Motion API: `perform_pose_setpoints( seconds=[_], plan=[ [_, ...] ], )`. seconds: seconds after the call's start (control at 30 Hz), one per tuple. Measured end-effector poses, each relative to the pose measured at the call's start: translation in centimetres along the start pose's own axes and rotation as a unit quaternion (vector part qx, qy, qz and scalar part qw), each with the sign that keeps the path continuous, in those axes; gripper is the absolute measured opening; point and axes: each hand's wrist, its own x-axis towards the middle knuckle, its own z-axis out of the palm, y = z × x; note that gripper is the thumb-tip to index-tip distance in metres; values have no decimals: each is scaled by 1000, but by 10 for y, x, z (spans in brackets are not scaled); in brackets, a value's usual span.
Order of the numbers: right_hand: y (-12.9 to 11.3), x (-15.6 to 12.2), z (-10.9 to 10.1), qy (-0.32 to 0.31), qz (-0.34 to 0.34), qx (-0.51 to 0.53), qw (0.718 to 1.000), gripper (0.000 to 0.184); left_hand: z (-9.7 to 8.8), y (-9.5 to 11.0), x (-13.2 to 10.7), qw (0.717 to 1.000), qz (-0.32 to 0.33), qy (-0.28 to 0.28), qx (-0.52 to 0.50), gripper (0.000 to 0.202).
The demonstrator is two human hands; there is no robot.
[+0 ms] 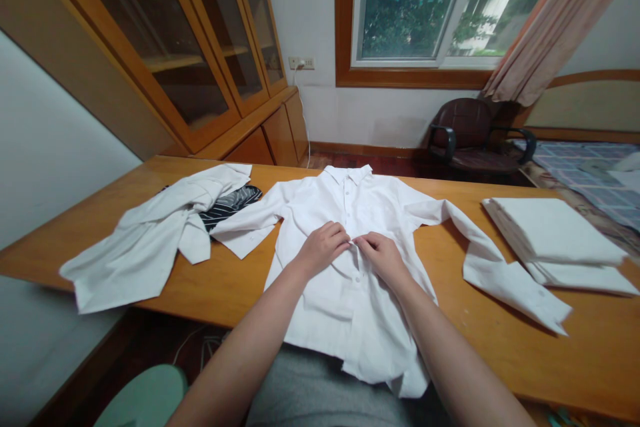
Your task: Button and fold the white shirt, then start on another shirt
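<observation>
A pale-walled room surrounds me: a glass-doored wooden cabinet (267, 117) on the left, a sliding window (405, 7) ahead with a pink curtain (555, 20) at its right, and a brown armchair (465, 127) with black armrests below. Beyond the chair, at the right edge, is a bed with a plaid sheet (565, 163).

In front of me is the wooden worktop (220, 287). On it, at the middle, the white button-up shirt (330, 297) lies front side up, its collar at the far edge and its hem hanging over the near edge. My left grip (325, 243) and right grip (383, 250) are at the middle of its front, fingertips close together, both pinching the placket; whether a button sits between them I cannot tell. At least 1 button shows below my fingers, with others above toward the collar.

The shirt's 2 sleeves spread outward. The sleeve at my left reaches a black-and-white striped cloth (230, 207), which lies partly under a rumpled white garment (155, 240). The other bends toward me, its cuff near the folded white cloth (555, 230). Below the worktop, at lower left, is a pale green stool (145, 400).
</observation>
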Motion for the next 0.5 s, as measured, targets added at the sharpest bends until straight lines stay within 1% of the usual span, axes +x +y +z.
perform_pose_setpoints(
  seconds=[0.23, 0.5],
  plan=[
    [2, 1, 0, -8, -4, -6, 1000, 30, -1, 0, 1, 1000, 8, -1, 6, 14],
    [0, 0, 0, -3, -3, -9, 1000, 30, 0, -1, 0, 1000, 3, -1, 6, 16]
  ],
)
